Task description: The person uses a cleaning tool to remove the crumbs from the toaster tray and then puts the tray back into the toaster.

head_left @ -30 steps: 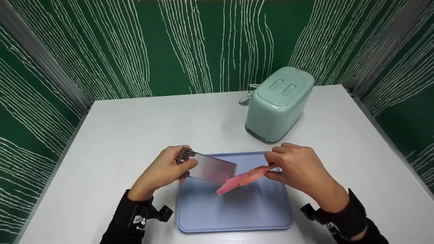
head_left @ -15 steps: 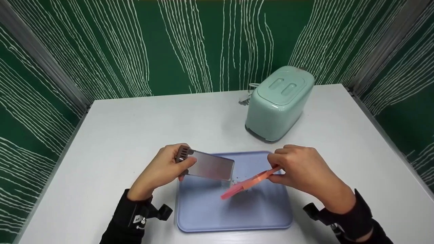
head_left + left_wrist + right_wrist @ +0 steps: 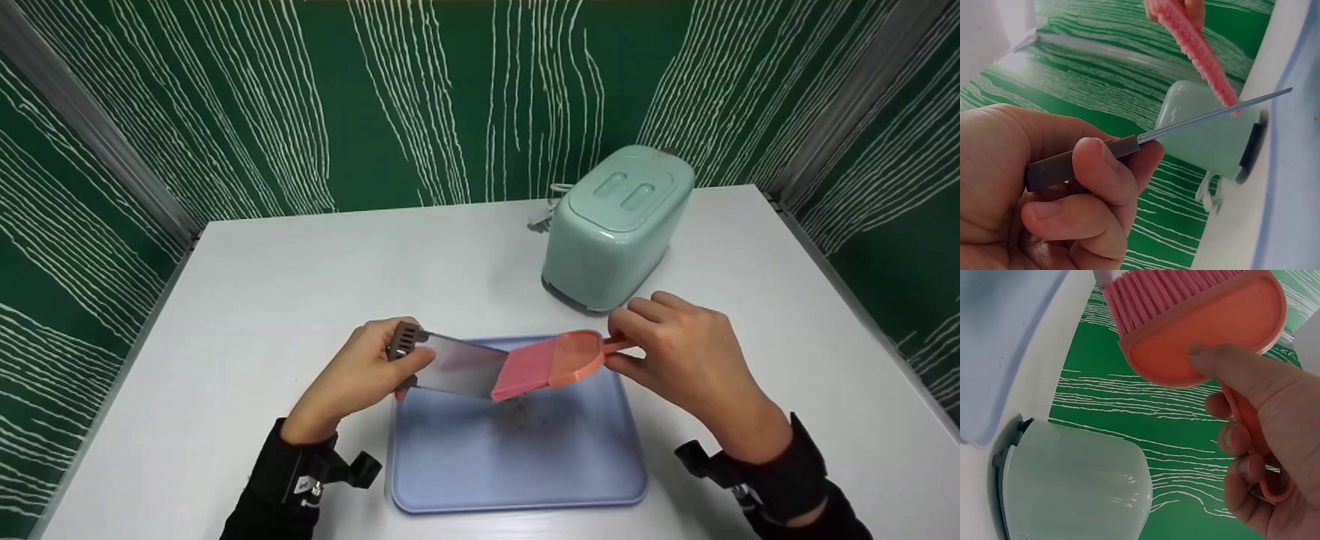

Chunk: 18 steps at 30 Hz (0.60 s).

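Observation:
My left hand (image 3: 367, 371) grips the brown slotted handle of a flat metal crumb tray (image 3: 461, 367), thumb on its top. The left wrist view shows the crumb tray (image 3: 1207, 119) edge-on. From the right, my right hand (image 3: 679, 360) holds an orange hand brush (image 3: 579, 356) by its handle; the right wrist view shows fingers curled round the handle and the thumb on the orange head (image 3: 1202, 337). Its pink bristles (image 3: 525, 367) overlap the crumb tray's free end, hiding it. Below both, a light blue tray (image 3: 517, 472) bears small crumbs (image 3: 520, 414).
A mint green toaster (image 3: 619, 232) stands behind the blue tray to the right, its cord and plug (image 3: 541, 219) beside it. The white table (image 3: 337, 277) meets green walls (image 3: 480, 105) with white wavy lines.
The brush dipped below the crumb tray's free end, then rose onto it, its flat orange face now turned to the head camera. My left hand and the crumb tray hardly moved.

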Each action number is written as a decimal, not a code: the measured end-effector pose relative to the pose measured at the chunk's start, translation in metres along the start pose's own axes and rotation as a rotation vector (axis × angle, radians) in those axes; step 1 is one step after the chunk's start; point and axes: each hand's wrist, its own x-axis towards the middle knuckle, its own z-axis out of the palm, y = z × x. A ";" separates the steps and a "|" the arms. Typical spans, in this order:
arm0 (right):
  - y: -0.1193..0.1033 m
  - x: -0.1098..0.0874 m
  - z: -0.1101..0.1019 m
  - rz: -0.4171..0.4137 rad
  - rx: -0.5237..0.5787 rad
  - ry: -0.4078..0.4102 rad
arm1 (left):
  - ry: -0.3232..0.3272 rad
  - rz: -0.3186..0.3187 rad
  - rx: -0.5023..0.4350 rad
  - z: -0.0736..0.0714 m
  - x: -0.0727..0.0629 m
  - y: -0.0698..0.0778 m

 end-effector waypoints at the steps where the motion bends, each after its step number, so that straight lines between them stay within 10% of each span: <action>1: 0.000 0.000 0.001 -0.003 -0.003 0.006 | 0.000 0.000 0.000 0.000 0.000 0.000; 18: 0.002 0.000 0.005 -0.018 -0.025 -0.030 | -0.006 0.004 0.000 0.000 0.000 0.001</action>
